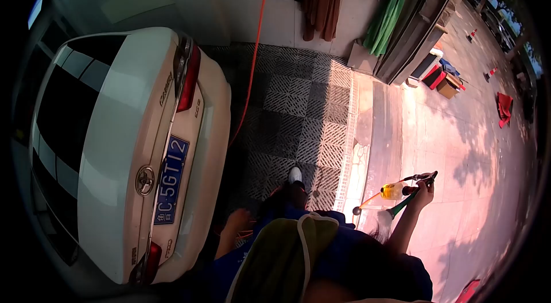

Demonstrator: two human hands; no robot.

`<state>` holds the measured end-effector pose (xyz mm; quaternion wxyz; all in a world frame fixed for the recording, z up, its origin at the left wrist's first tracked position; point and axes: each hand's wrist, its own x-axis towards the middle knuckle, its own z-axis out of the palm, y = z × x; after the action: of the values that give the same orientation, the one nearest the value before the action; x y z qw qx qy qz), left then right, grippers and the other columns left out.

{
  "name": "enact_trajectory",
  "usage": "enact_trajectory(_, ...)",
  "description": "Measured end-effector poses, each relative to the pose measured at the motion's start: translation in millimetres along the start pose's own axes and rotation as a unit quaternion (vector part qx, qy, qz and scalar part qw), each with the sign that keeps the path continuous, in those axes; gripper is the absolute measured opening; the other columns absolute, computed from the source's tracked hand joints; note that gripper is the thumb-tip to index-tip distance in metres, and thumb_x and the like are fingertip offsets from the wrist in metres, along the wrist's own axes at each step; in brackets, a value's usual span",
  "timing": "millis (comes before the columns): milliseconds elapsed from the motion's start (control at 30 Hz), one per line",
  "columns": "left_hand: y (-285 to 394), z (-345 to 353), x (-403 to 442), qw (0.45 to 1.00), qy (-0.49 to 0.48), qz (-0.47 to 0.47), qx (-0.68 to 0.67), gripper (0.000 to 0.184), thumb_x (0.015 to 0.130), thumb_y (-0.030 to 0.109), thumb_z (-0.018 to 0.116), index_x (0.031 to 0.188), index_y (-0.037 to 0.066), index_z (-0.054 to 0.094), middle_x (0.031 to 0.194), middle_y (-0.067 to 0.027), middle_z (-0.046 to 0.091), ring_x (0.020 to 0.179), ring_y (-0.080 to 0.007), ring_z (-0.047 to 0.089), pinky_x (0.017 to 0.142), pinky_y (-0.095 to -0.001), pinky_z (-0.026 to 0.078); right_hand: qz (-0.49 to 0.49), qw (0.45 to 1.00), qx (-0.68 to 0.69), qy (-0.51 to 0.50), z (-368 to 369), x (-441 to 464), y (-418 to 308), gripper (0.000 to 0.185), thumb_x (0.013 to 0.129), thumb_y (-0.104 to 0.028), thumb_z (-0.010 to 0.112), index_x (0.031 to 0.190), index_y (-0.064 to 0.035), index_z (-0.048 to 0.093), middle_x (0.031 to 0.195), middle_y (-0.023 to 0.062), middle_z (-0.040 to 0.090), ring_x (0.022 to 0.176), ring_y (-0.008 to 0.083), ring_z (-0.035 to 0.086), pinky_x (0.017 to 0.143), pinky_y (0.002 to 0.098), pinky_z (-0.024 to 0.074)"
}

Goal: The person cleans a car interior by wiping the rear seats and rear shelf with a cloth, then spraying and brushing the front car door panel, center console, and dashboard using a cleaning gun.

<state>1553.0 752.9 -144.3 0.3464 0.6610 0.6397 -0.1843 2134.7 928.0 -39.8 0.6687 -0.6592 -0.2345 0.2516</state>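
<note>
My right hand (pixel 423 194) is raised out at the right, its fingers wrapped around a black spray gun (pixel 427 177) with a small bottle of yellow liquid (pixel 392 191) beside it. A green handle (pixel 403 204) slants down from the same hand to a pale, blurred, bristle-like end (pixel 383 224). Low beside the car's rear bumper is my left hand (pixel 236 221); it is in shade and its fingers do not show clearly. The white car (pixel 123 108) fills the left side, with its tail lights and blue number plate (pixel 171 179) facing me.
An orange hose (pixel 257 45) hangs from above and drops behind the bumper. Cloths (pixel 390 13) hang along the wall. Dark and light grating tiles (pixel 290 93) cover the floor. Outside are boxes (pixel 449 86), traffic cones (pixel 491 74) and a red cloth (pixel 504 109).
</note>
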Motion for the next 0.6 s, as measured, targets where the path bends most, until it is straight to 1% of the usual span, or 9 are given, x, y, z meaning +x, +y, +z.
enact_trajectory(67, 29, -92, 45, 0.937, 0.222, -0.104, -0.25, 0.036, 0.092, 0.026, 0.052, 0.115, -0.001, 0.059, 0.105, -0.0194, 0.063, 0.094, -0.0345, 0.061, 0.079, -0.0417, 0.05, 0.026, 1.0, -0.015, -0.005, 54, 37, 10, 0.03, 0.071, 0.006, 0.054, 0.1, 0.0029, 0.061, 0.075, 0.0065, 0.059, 0.045, 0.0133, 0.053, 0.037, 0.023, 0.0407)
enact_trajectory(133, 56, -218, 88, 0.909, 0.227, -0.032, -0.349, 0.039, 0.094, 0.025, 0.051, 0.121, -0.003, 0.055, 0.109, -0.0203, 0.062, 0.098, -0.0339, 0.061, 0.081, -0.0412, 0.05, 0.022, 0.996, -0.034, -0.081, 106, 75, 3, 0.03, 0.072, 0.007, 0.053, 0.101, 0.0028, 0.061, 0.077, 0.006, 0.061, 0.052, 0.0106, 0.055, 0.04, 0.0233, 0.0423)
enact_trajectory(233, 75, -357, 189, 0.889, 0.314, 0.081, -0.323, 0.043, 0.095, 0.023, 0.052, 0.13, -0.002, 0.048, 0.12, -0.0202, 0.059, 0.108, -0.03, 0.059, 0.09, -0.0364, 0.047, 0.011, 0.986, -0.047, -0.158, 170, 124, 12, 0.035, 0.074, 0.01, 0.05, 0.106, 0.0018, 0.06, 0.083, 0.006, 0.062, 0.058, 0.0088, 0.056, 0.043, 0.021, 0.0427)
enact_trajectory(300, 93, -453, 239, 0.868, 0.316, 0.136, -0.359, 0.049, 0.096, 0.024, 0.052, 0.137, 0.001, 0.039, 0.137, -0.0194, 0.045, 0.124, -0.0311, 0.048, 0.098, -0.0389, 0.043, 0.0, 0.985, -0.04, -0.168, 214, 159, 23, 0.037, 0.074, 0.011, 0.048, 0.109, 0.0014, 0.058, 0.087, 0.0074, 0.063, 0.058, 0.0081, 0.054, 0.044, 0.0186, 0.0418)
enact_trajectory(367, 89, -529, 316, 0.858, 0.403, 0.2, -0.247, 0.052, 0.095, 0.023, 0.052, 0.139, 0.001, 0.035, 0.141, -0.0202, 0.039, 0.131, -0.0346, 0.038, 0.106, -0.0414, 0.034, 0.007, 0.972, -0.056, -0.228, 249, 216, 54, 0.04, 0.075, 0.011, 0.047, 0.113, 0.0038, 0.056, 0.085, 0.0057, 0.061, 0.061, 0.0089, 0.055, 0.048, 0.0184, 0.0415)
enact_trajectory(433, 86, -608, 382, 0.841, 0.457, 0.196, -0.212, 0.057, 0.094, 0.023, 0.055, 0.141, 0.001, 0.031, 0.145, -0.0221, 0.032, 0.134, -0.0358, 0.033, 0.108, -0.0416, 0.031, -0.054, 0.962, -0.103, -0.246, 301, 266, 84, 0.03, 0.079, 0.01, 0.051, 0.108, 0.0045, 0.058, 0.081, 0.0051, 0.06, 0.066, 0.0082, 0.054, 0.052, 0.0177, 0.0405)
enact_trajectory(500, 74, -681, 430, 0.825, 0.502, 0.19, -0.177, 0.06, 0.093, 0.022, 0.056, 0.142, 0.001, 0.029, 0.146, -0.0235, 0.028, 0.134, -0.0363, 0.032, 0.109, -0.0417, 0.03, 0.006, 0.92, -0.221, -0.323, 363, 282, 48, 0.028, 0.078, 0.014, 0.051, 0.103, 0.0053, 0.061, 0.077, 0.0045, 0.06, 0.066, 0.0083, 0.054, 0.053, 0.0189, 0.0406)
enact_trajectory(533, 73, -706, 448, 0.815, 0.522, 0.172, -0.182, 0.06, 0.093, 0.022, 0.056, 0.142, 0.001, 0.029, 0.146, -0.0235, 0.028, 0.134, -0.0363, 0.032, 0.109, -0.0417, 0.03, 0.014, 0.929, -0.115, -0.352, 379, 321, 98, 0.031, 0.075, 0.016, 0.051, 0.102, 0.0062, 0.062, 0.075, 0.0039, 0.06, 0.062, 0.009, 0.054, 0.05, 0.0194, 0.0402)
enact_trajectory(600, 61, -762, 474, 0.767, 0.583, 0.099, -0.249, 0.058, 0.092, 0.02, 0.058, 0.14, 0.001, 0.032, 0.146, -0.0243, 0.028, 0.137, -0.0363, 0.028, 0.101, -0.0387, 0.038, 0.031, 0.899, -0.191, -0.392, 438, 342, 103, 0.045, 0.069, 0.017, 0.048, 0.11, 0.0056, 0.061, 0.072, 0.003, 0.059, 0.062, 0.01, 0.055, 0.048, 0.0201, 0.0401)
